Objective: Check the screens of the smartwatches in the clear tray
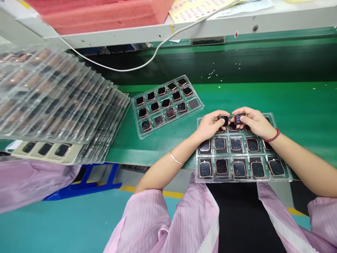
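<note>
My left hand (211, 123) grips a dark-screened smartwatch case (224, 120) between thumb and fingers. Right beside it, my right hand (250, 121) pinches another smartwatch case (239, 118), whose screen shows lines of small light text. Both hands are over the far row of a clear plastic tray (289, 174) that juts over the table's near edge. Square watch cases with gold-coloured rims, such as one smartwatch (235, 143), sit in its pockets. My hands and wrists hide parts of the far row.
A second clear tray (147, 135) of watches lies angled to the left on the green table (168, 147). Farther left rises a tall stack of filled trays (52, 102). A white cable (126, 70) hangs below a shelf (118, 37) holding red foam (105, 17). A pink sleeve (34, 182) shows at lower left.
</note>
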The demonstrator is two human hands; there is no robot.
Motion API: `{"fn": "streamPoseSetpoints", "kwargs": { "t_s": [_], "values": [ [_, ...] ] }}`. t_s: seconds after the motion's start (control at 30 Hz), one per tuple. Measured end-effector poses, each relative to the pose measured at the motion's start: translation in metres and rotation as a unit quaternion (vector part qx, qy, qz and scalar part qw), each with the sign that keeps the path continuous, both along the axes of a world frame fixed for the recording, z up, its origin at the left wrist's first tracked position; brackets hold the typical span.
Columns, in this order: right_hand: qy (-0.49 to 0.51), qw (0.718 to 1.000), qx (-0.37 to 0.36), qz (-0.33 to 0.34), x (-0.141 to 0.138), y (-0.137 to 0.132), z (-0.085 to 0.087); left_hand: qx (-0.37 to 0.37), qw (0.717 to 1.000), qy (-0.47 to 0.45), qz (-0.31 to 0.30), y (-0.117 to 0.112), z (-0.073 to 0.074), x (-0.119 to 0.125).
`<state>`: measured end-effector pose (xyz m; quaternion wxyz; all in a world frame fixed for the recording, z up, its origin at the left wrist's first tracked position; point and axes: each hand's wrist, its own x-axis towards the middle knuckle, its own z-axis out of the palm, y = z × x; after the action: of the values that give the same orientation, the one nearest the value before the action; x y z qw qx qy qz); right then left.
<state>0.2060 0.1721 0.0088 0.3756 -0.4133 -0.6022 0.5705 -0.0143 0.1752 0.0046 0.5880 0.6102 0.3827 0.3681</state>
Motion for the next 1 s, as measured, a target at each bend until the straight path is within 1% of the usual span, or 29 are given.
{"fn": "streamPoseSetpoints", "kwargs": {
  "t_s": [0.17, 0.37, 0.6, 0.8, 1.0],
  "values": [
    [-0.007, 1.0, 0.003, 0.005, 0.0, -0.001, 0.001, 0.007, 1.0, -0.008, -0.003, 0.0, -0.002, 0.0],
    [-0.001, 0.999, 0.037, 0.0, 0.001, 0.001, -0.004, 0.038, 0.998, -0.042, 0.015, 0.004, -0.012, 0.002],
    [-0.017, 0.998, 0.055, 0.026, 0.003, 0.003, -0.008, 0.046, 0.998, -0.023, 0.026, 0.007, -0.013, 0.002],
    [-0.025, 0.999, 0.04, 0.013, 0.003, 0.002, -0.005, 0.019, 1.0, -0.016, 0.01, 0.008, -0.016, 0.004],
    [0.005, 1.0, 0.023, 0.014, 0.001, 0.001, -0.003, 0.039, 0.999, 0.019, 0.016, 0.008, -0.013, 0.005]
  ]
}}
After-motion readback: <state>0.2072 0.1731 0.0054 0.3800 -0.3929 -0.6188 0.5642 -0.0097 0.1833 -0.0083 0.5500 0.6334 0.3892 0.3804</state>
